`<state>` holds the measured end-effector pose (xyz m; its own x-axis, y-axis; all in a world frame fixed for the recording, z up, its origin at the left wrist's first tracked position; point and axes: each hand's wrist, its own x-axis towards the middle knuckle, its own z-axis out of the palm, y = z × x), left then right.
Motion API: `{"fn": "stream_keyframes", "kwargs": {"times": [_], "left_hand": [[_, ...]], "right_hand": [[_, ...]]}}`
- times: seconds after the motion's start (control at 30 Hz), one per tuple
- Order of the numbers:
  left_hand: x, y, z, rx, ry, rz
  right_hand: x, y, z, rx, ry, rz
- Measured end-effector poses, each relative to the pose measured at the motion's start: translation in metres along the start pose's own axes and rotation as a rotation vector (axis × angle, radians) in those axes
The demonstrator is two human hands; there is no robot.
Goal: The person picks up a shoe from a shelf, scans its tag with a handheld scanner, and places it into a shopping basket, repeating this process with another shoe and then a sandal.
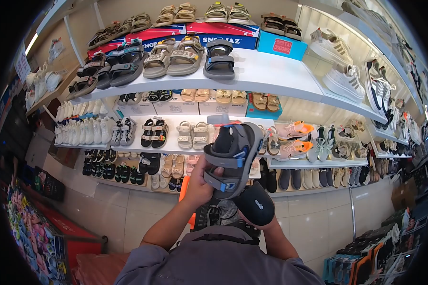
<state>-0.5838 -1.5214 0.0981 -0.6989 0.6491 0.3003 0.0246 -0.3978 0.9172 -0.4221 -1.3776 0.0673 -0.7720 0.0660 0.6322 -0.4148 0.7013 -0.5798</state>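
Note:
My left hand (pixel 200 184) grips a dark grey sandal (pixel 233 159) by its straps, its thumb and fingers closed around the side. The sandal is tilted upright in front of my chest and has blue buckles and trim. A clear piece with a red-orange strip (pixel 227 124) shows at its upper end. Just below and to the right is a black shoe (pixel 257 205) with a rounded end and a small white logo. My right hand (pixel 266 226) is at its lower edge and appears to hold it from beneath; most of the fingers are hidden behind it.
A white shelf (pixel 266 66) ahead carries several sandals and a single grey sandal (pixel 219 59). Lower shelves hold rows of shoes. White sneakers (pixel 343 83) stand at right. A red bin (pixel 81 235) with colourful footwear is at left; stacked shoeboxes (pixel 352 266) are at lower right.

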Motion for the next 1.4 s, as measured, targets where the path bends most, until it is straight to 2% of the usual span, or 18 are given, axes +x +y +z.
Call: {"fn": "stream_keyframes", "kwargs": {"times": [0.03,0.13,0.2,0.27,0.4,0.47,0.53,0.7,0.77,0.83,0.97,1.1,1.13,1.17,1.27,1.3,1.37,1.4], "left_hand": [[-0.001,0.01,0.007,0.121,0.045,0.069],[-0.005,0.013,0.013,0.157,0.053,0.136],[-0.004,0.012,0.015,0.183,0.05,0.167],[0.0,0.01,0.017,0.224,0.054,0.347],[0.002,0.007,0.015,0.325,0.085,0.4],[0.003,0.008,0.016,0.444,0.092,0.484],[0.003,0.01,0.02,0.419,0.096,0.454],[-0.004,0.012,0.032,0.298,0.131,0.217],[-0.004,0.011,0.034,0.28,0.132,0.194],[-0.004,0.008,0.034,0.267,0.136,0.178],[-0.004,-0.003,0.033,0.227,0.126,0.149],[-0.011,-0.017,0.027,0.255,0.092,0.094],[-0.011,-0.02,0.027,0.244,0.118,0.175],[-0.01,-0.021,0.025,0.243,0.117,0.173],[-0.008,-0.019,0.015,0.704,0.062,0.592],[-0.009,-0.019,0.012,0.697,0.052,0.581],[-0.01,-0.021,0.008,0.821,0.063,0.807],[-0.011,-0.022,0.004,0.874,0.072,0.85]], "right_hand": [[-0.001,0.0,0.0,0.001,0.0,0.001],[-0.01,0.003,0.002,-0.174,0.043,-0.07],[-0.02,0.009,0.008,0.164,0.047,0.138],[-0.022,0.012,0.009,0.166,0.022,0.186],[-0.021,0.005,0.006,0.233,-0.021,0.372],[-0.02,0.008,0.007,0.146,0.011,0.348],[-0.019,0.006,0.008,0.061,0.038,0.339],[-0.018,0.005,0.006,0.252,0.122,0.289],[-0.013,-0.001,0.001,0.212,0.102,0.309],[-0.008,-0.005,-0.002,0.43,0.123,0.408],[-0.015,0.004,0.001,0.449,0.205,0.475],[-0.015,0.005,0.001,0.616,0.276,0.537],[-0.016,0.006,0.002,0.687,0.319,0.556],[-0.016,0.006,0.001,0.686,0.32,0.558],[-0.015,0.008,-0.003,0.746,0.314,0.506],[-0.013,0.007,-0.004,0.817,0.349,0.467],[-0.009,0.006,-0.008,0.879,0.399,0.44],[-0.007,0.005,-0.01,0.923,0.404,0.407]]}}
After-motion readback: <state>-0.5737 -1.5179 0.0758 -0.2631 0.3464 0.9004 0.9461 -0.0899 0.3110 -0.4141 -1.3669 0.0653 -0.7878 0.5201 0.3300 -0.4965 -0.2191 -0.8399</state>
